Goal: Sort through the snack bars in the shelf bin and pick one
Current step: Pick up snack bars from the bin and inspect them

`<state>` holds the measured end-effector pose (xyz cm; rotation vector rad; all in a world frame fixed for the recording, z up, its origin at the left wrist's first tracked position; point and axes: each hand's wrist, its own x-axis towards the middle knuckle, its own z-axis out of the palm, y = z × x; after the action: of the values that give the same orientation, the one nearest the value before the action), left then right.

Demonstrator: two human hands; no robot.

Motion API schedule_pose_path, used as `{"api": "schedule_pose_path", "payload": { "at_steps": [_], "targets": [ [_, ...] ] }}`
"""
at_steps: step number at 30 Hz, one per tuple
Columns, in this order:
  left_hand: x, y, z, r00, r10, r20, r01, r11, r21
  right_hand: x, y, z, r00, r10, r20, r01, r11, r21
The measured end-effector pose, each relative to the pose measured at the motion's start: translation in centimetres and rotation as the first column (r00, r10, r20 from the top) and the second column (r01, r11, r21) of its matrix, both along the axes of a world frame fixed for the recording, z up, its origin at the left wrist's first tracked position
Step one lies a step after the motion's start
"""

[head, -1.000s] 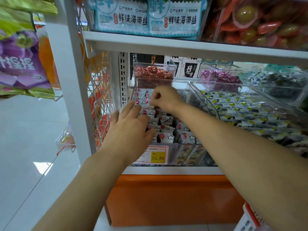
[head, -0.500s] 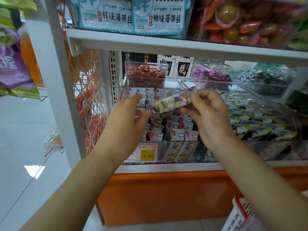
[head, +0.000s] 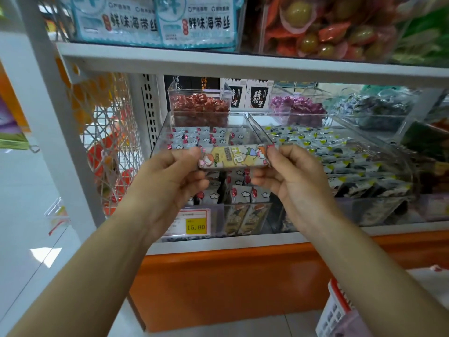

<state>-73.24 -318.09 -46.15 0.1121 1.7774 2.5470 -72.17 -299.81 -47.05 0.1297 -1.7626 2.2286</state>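
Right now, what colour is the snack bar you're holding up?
The snack bar is pale yellow with orange-haired cartoon figures, clearest in the head view.

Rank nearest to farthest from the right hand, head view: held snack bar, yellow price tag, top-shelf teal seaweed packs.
1. Yellow-and-white wrapped snack bar: the right hand pinches its right end.
2. Yellow paper price tag: lower left, below the hand.
3. Teal-and-white seaweed packs: upper shelf, top left.

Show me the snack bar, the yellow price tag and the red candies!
snack bar (head: 234, 156), head view, middle of its wrapper.
yellow price tag (head: 195, 226), head view, on its printed number.
red candies (head: 199, 105), head view, top of the pile.
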Motion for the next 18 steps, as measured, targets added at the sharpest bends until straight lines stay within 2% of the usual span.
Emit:
{"api": "schedule_pose_path", "payload": {
  "at_steps": [3,8,11,16,18],
  "targets": [
    [-0.05,0.06,-0.02,1.000,-0.013,0.028,0.011,0.996,0.084,0.08,0.15,0.06,1.000,-0.004,0.016,0.004,1.000,0.016],
    [-0.27,-0.12,-0.09,0.999,0.021,-0.038,-0.018,0.997,0.071,0.17,-0.05,-0.08,1.000,-0.024,0.010,0.024,0.999,-0.026],
    [-0.29,-0.13,-0.19,0.998,0.034,-0.060,-0.029,0.996,0.079,0.11,-0.42,-0.36,0.996,-0.087,-0.020,0.087,0.996,0.012],
    [-0.22,-0.21,-0.24,0.997,-0.042,-0.057,0.044,0.999,0.027,-0.06,-0.30,-0.33,0.987,-0.113,-0.115,0.124,0.988,0.095],
    [-0.22,-0.23,-0.54,0.995,-0.063,-0.079,0.059,0.997,-0.059,-0.13,-0.25,-0.41,0.988,-0.105,-0.115,0.119,0.986,0.118]
  ]
}}
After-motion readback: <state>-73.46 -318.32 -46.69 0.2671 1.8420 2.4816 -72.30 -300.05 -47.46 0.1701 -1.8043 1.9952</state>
